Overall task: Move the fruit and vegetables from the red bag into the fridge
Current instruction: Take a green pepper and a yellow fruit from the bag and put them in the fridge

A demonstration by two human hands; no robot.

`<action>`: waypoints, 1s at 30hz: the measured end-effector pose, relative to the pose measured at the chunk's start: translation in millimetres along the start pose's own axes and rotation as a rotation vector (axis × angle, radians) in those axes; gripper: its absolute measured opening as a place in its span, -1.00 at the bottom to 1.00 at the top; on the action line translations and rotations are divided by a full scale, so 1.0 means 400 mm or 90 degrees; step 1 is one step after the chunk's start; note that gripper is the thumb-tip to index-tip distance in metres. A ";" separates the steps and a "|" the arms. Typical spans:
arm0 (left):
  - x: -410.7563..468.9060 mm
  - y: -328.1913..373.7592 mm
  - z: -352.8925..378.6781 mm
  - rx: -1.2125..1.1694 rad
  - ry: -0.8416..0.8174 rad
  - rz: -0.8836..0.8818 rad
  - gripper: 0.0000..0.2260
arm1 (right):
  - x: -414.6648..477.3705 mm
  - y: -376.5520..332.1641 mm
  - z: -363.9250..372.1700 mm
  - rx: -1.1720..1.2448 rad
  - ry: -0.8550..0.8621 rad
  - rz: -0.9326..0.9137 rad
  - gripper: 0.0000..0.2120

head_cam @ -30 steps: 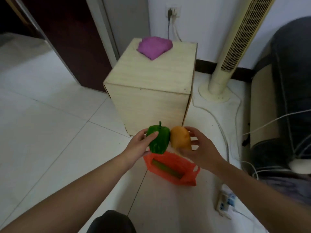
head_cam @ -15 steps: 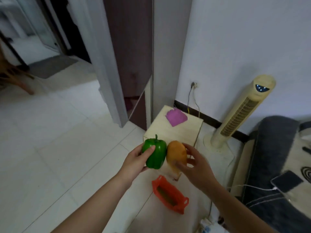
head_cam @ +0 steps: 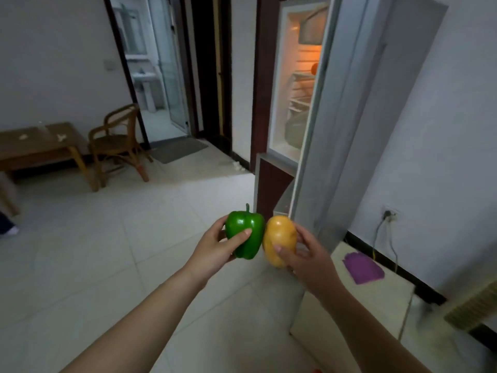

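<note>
**Head view**

1. Glossy green bell pepper with a short stem (head_cam: 243, 227). Upright, gripped in the left hand (head_cam: 215, 251). The thumb lies across its front face and the other fingers curl behind it, mostly hidden.
2. Smooth yellow-orange oval fruit (head_cam: 279, 238). Gripped in the right hand (head_cam: 306, 257). The thumb presses its lower front and the fingers wrap its far right side. It sits just beside the pepper, between the two thumbs; the two touch or nearly touch.
3. Tall white fridge with a lit upper compartment (head_cam: 298, 84). It is beyond and above the fingertips, well apart from them. Its grey door (head_cam: 349, 130) stands open, up and right of the right hand's fingers.
4. Red bag: not identifiable here.

**Hazards (judged)**
- Both skins look slick, so a knock between the two items could loosen either one-handed grip.
- The door edge lies close to the right hand's likely path and could be clipped.
- With both hands full, neither can steady the door or clear a shelf.

**Pose**
- Both forearms are extended forward and converge.
- The hands are level, with palms turned inward.
</note>
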State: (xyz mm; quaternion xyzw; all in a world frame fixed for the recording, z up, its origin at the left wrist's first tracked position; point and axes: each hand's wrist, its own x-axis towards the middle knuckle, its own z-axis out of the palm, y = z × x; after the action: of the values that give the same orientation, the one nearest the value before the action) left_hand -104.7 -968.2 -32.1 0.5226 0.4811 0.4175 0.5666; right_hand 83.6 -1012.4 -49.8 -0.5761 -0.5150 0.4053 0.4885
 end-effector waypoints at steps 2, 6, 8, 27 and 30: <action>0.027 0.026 -0.097 0.008 0.023 0.008 -0.55 | 0.050 -0.030 0.091 0.007 -0.013 -0.004 -0.45; 0.081 0.052 -0.237 0.012 0.060 0.023 -0.52 | 0.136 -0.064 0.226 0.028 -0.038 -0.009 -0.30; 0.120 0.053 -0.283 0.019 0.077 0.036 -0.50 | 0.181 -0.072 0.269 0.009 -0.043 -0.020 -0.21; 0.906 0.136 -0.315 0.128 0.021 0.052 -0.45 | 0.877 -0.049 0.306 -0.108 0.148 -0.067 -0.28; 1.032 0.169 -0.296 0.130 0.007 0.073 -0.45 | 0.981 -0.058 0.292 -0.100 0.184 -0.078 -0.25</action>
State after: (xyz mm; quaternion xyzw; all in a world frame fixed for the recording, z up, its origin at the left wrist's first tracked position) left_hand -141.0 -535.5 -8.7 0.6023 0.4932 0.4009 0.4830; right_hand 20.9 -607.5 -35.6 -0.6322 -0.5038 0.2458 0.5349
